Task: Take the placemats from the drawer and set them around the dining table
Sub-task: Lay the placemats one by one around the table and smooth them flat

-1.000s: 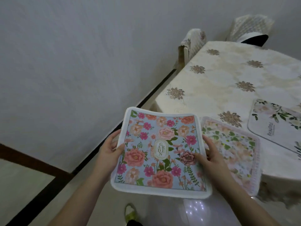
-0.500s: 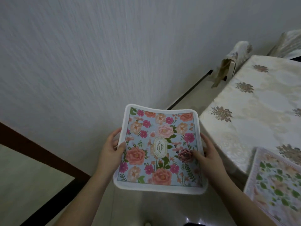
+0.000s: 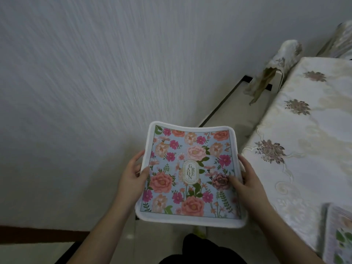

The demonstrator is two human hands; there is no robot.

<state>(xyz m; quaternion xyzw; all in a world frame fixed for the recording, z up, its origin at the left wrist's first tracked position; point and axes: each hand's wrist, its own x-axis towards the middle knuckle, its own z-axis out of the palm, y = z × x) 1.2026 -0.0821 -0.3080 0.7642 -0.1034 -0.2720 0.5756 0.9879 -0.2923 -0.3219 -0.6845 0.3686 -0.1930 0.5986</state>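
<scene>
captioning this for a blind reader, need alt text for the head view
Two hands, left and right, hold a floral placemat marked GARDEN by its side edges, above the floor beside a white wall. To the right stands a table under a cream flowered cloth, with another placemat on its near corner and a covered chair behind.

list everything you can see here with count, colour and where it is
floral placemat: 1, light blue with pink and peach flowers, white border, held in the air left of the table
second placemat: 1, pale with green leaves, on the table's near corner, partly cut off
dining table: 1, cream cloth with brownish flower motifs, right side
covered chairs: 2, cream covers, at the table's far side
wall: white, left
hands: 2, left and right gripping the floral placemat's side edges
</scene>
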